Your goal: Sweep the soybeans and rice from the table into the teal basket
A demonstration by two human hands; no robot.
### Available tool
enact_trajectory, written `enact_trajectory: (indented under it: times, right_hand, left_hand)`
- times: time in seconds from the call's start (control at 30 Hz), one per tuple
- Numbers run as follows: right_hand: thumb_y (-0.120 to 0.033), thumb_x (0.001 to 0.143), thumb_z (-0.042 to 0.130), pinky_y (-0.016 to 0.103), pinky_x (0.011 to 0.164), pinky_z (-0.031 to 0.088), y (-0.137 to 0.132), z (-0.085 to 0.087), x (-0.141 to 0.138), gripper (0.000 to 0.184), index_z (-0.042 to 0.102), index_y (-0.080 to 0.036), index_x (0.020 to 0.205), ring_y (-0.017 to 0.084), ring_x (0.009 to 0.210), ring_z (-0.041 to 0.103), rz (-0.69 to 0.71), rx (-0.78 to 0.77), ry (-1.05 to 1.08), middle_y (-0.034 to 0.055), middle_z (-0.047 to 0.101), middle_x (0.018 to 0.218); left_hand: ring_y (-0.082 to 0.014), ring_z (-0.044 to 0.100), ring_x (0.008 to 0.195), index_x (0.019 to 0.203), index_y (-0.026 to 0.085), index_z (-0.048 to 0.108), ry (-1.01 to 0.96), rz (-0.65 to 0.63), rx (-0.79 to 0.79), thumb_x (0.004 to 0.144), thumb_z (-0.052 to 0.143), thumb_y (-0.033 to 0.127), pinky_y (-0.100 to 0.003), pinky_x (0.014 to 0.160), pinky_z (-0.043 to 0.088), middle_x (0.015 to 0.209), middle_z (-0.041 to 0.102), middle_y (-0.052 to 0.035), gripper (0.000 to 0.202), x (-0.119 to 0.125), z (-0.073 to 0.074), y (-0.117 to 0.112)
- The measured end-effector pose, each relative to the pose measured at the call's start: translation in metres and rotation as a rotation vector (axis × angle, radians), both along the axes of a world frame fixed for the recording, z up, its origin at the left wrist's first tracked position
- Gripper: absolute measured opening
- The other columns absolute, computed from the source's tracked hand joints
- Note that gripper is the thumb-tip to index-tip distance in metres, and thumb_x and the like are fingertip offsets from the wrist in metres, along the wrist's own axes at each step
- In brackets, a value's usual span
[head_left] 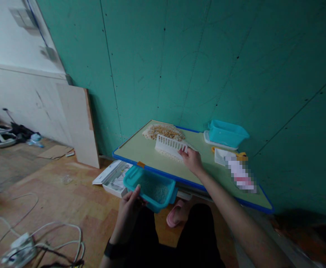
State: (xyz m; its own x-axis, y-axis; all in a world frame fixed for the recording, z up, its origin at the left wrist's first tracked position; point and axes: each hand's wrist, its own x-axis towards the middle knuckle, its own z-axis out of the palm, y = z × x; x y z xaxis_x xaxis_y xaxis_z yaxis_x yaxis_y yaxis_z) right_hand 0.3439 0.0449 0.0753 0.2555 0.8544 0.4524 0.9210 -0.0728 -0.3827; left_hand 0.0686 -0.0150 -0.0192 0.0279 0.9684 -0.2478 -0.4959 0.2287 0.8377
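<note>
My right hand [193, 160] grips the right end of a white slotted plastic strip [170, 146], which stands on edge on the pale table [135, 148]. Small white grains [170, 155] lie along its near side. Behind the strip is a heap of yellowish beans [164, 131] mixed with white grains. Below the table's front edge, my left hand [131, 204] is closed on the near rim of a turquoise plastic tub [149, 186]. Pale grains cover the bottom of this tub.
A second turquoise tub [227, 133] and a white lid [211, 140] are at the table's back right, near a pixelated packet [241, 175]. Under the table lies an open white box [114, 180]. White cables [68, 224] and a power strip [20, 249] are on the floor at left.
</note>
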Motion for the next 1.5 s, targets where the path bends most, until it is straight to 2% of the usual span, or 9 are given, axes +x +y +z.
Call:
enact_trajectory:
  times: [0.2, 0.37, 0.47, 0.57, 0.8, 1.0, 1.17, 1.33, 1.5]
  right_hand:
    - [-0.042, 0.093, 0.058, 0.028, 0.062, 0.038, 0.001, -0.003, -0.001, 0.031, 0.067, -0.02, 0.074, 0.021, 0.067, 0.066, 0.08, 0.025, 0.067, 0.0084, 0.073, 0.072]
    - [-0.046, 0.091, 0.057, 0.028, 0.063, 0.041, 0.001, -0.001, 0.033, 0.032, 0.07, -0.018, 0.086, 0.021, 0.07, 0.065, 0.056, 0.091, 0.205, 0.0091, 0.075, 0.079]
    - [-0.047, 0.09, 0.057, 0.028, 0.063, 0.041, -0.001, -0.001, 0.054, 0.035, 0.071, -0.015, 0.091, 0.022, 0.07, 0.065, 0.025, 0.101, 0.214, 0.0105, 0.075, 0.081]
    - [-0.046, 0.089, 0.057, 0.028, 0.063, 0.041, 0.003, -0.005, 0.062, 0.034, 0.071, -0.015, 0.093, 0.022, 0.072, 0.065, 0.012, 0.081, 0.212, 0.011, 0.076, 0.083]
    - [-0.04, 0.089, 0.059, 0.027, 0.062, 0.038, 0.033, -0.005, 0.039, 0.03, 0.072, -0.013, 0.093, 0.02, 0.07, 0.064, 0.073, 0.065, 0.207, 0.0109, 0.076, 0.083]
    - [-0.041, 0.087, 0.063, 0.026, 0.056, 0.032, 0.051, 0.002, 0.013, 0.027, 0.069, -0.017, 0.075, 0.017, 0.06, 0.056, 0.104, 0.034, 0.16, 0.0047, 0.068, 0.065]
    - [-0.046, 0.086, 0.064, 0.026, 0.053, 0.03, 0.043, -0.001, 0.0, 0.034, 0.062, -0.02, 0.064, 0.015, 0.053, 0.049, 0.168, 0.048, 0.164, 0.0005, 0.059, 0.054]
    - [-0.05, 0.084, 0.062, 0.026, 0.054, 0.034, 0.035, -0.004, -0.007, 0.036, 0.062, -0.02, 0.064, 0.015, 0.054, 0.051, 0.275, 0.093, 0.211, 0.0013, 0.061, 0.058]
    - [-0.055, 0.083, 0.062, 0.028, 0.06, 0.046, 0.017, 0.005, 0.017, 0.039, 0.07, -0.018, 0.078, 0.019, 0.064, 0.062, 0.303, 0.137, 0.349, 0.0046, 0.072, 0.07]
  left_hand:
    - [-0.0159, 0.06, 0.04, 0.049, 0.021, 0.06, -0.019, 0.008, -0.016, 0.06, 0.089, 0.056, -0.026, 0.044, 0.049, 0.045, 0.063, -0.0013, 0.047, -0.001, 0.0, 0.0]
    - [-0.0158, 0.061, 0.041, 0.05, 0.019, 0.061, -0.058, -0.016, -0.035, 0.061, 0.091, 0.052, -0.025, 0.044, 0.048, 0.045, 0.063, -0.0009, 0.046, -0.003, 0.0, 0.0]
    - [-0.0154, 0.061, 0.042, 0.05, 0.018, 0.061, -0.071, -0.034, -0.029, 0.061, 0.091, 0.054, -0.025, 0.045, 0.048, 0.045, 0.063, -0.0013, 0.048, -0.004, 0.0, 0.0]
    - [-0.0153, 0.061, 0.042, 0.049, 0.018, 0.061, -0.078, -0.04, -0.028, 0.06, 0.092, 0.054, -0.025, 0.047, 0.05, 0.045, 0.063, -0.0012, 0.049, -0.004, 0.002, -0.002]
    - [-0.0149, 0.06, 0.041, 0.051, 0.018, 0.061, -0.085, -0.05, -0.013, 0.061, 0.091, 0.054, -0.025, 0.046, 0.049, 0.046, 0.063, -0.0012, 0.048, -0.007, 0.001, -0.002]
    - [-0.0139, 0.059, 0.041, 0.051, 0.017, 0.059, -0.089, -0.052, -0.035, 0.061, 0.091, 0.054, -0.025, 0.046, 0.05, 0.046, 0.063, -0.0007, 0.05, -0.008, -0.003, 0.0]
    - [-0.0137, 0.059, 0.041, 0.051, 0.017, 0.06, -0.086, -0.056, -0.013, 0.061, 0.091, 0.056, -0.025, 0.047, 0.05, 0.046, 0.062, -0.0006, 0.051, -0.008, 0.0, -0.001]
    - [-0.014, 0.059, 0.041, 0.051, 0.017, 0.06, -0.084, -0.063, -0.029, 0.061, 0.091, 0.053, -0.025, 0.047, 0.05, 0.046, 0.063, -0.0014, 0.049, -0.008, 0.002, -0.001]
    - [-0.0149, 0.06, 0.042, 0.05, 0.018, 0.059, -0.092, -0.071, -0.019, 0.061, 0.091, 0.053, -0.026, 0.046, 0.049, 0.045, 0.063, -0.0012, 0.05, -0.007, 0.001, -0.001]
